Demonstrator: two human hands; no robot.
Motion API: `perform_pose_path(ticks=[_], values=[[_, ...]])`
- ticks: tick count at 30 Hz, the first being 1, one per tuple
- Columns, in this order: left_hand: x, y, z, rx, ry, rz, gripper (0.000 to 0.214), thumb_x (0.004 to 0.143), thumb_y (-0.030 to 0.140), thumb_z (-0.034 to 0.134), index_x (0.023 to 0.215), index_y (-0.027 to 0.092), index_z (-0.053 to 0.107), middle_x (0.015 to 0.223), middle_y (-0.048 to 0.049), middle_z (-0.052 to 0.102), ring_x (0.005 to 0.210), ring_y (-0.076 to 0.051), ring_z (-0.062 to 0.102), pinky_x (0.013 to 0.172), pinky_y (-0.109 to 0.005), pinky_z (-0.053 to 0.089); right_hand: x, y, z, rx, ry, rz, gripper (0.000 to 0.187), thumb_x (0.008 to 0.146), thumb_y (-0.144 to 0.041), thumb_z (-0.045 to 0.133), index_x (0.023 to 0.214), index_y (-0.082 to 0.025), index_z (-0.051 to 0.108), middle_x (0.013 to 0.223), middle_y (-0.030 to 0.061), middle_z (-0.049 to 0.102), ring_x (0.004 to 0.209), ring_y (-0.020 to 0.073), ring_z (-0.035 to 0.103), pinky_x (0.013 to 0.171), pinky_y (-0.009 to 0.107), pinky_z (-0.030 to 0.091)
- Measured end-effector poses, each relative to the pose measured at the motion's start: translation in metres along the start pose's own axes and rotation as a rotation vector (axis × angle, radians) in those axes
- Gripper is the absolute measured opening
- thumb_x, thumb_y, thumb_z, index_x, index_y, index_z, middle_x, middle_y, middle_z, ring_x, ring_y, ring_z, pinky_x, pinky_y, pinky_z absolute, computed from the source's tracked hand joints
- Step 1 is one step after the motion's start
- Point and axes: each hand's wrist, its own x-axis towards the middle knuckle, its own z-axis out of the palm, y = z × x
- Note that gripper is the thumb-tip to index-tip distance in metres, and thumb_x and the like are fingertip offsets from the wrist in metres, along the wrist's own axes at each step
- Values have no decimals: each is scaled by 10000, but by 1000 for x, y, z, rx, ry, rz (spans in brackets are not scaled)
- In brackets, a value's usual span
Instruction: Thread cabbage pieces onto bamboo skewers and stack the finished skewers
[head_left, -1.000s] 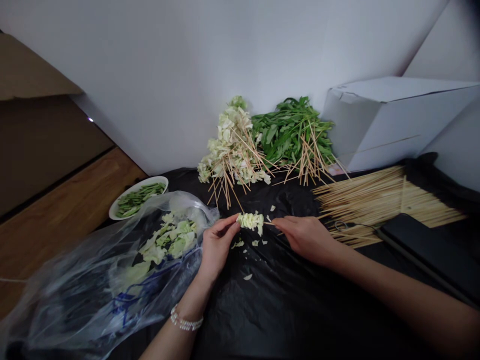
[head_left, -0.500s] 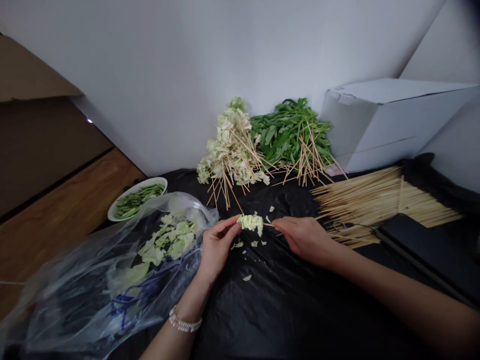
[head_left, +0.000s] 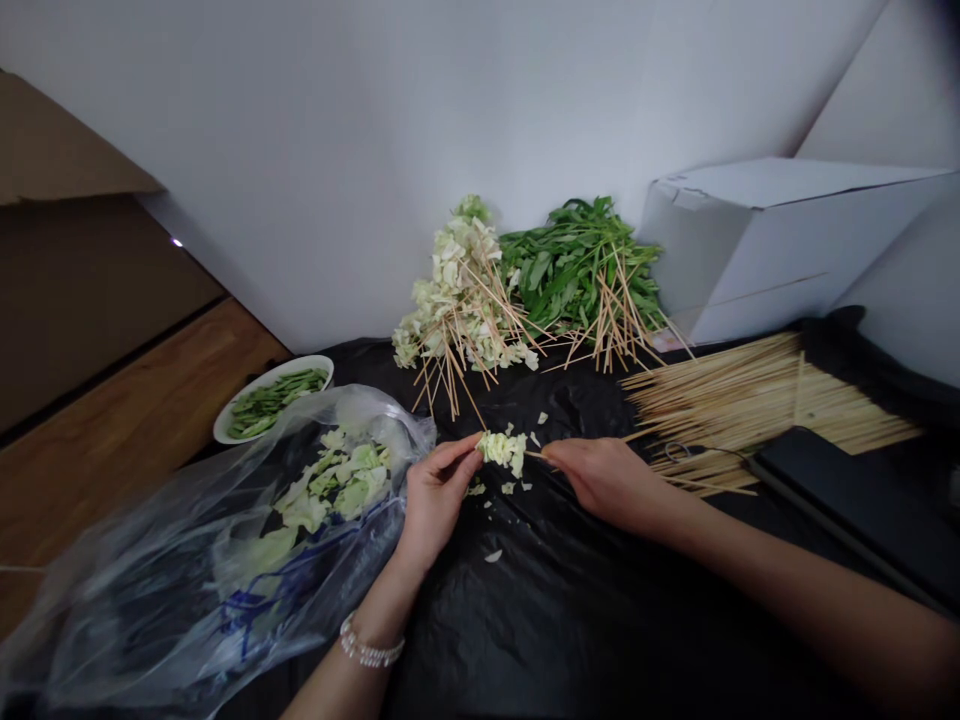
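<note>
Fingers of left hand [head_left: 435,500] and right hand [head_left: 609,480] apparently pinch the cabbage skewer [head_left: 504,449].

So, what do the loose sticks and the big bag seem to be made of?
Sticks: likely bamboo or wood, pale tan, matt, thin and straight. Bag: thin clear plastic, glossy and crinkled; cabbage pieces show through it.

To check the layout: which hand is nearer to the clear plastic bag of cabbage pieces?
Left. The left hand lies just beside the bag; the right hand is farther to the right.
</note>
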Motion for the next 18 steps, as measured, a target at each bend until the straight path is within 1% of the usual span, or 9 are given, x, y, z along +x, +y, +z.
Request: perform_pose_path(ticks=[4,9,11,14,18], values=[[-1,0,1,0,-6,9,231,804,309,719,1018,241,774,996,-43,761,873,-178,703,814,-290,568,0,0,1,4,3,-5,218,955,-173,398,917,-177,613,839,43,687,759,158,640,653,277,350],[-1,1,1,6,-11,10,220,803,298,721,1008,240,777,985,-40,762,882,-176,700,821,-284,565,-1,1,7,-19,76,-42,222,952,-167,398,895,-164,612,825,55,671,758,156,626,662,273,359],[-2,2,1,5,-13,10,222,806,303,718,1011,238,776,987,-41,761,881,-177,699,819,-286,566,-1,1,7,-32,84,-50,216,945,-153,400,894,-160,611,821,57,667,756,156,621,665,272,361],[-2,1,1,5,-15,12,227,805,314,720,1010,236,776,984,-45,760,868,-179,698,796,-284,569,-1,0,5,-10,71,-41,213,938,-146,400,913,-162,611,837,59,674,750,154,617,663,271,363],[-3,0,2,1,-21,3,238,807,326,720,1019,234,773,966,-51,761,856,-184,700,764,-282,574,0,-1,2,78,22,-22,203,923,-137,408,908,-173,607,828,52,682,717,145,606,653,270,356]])
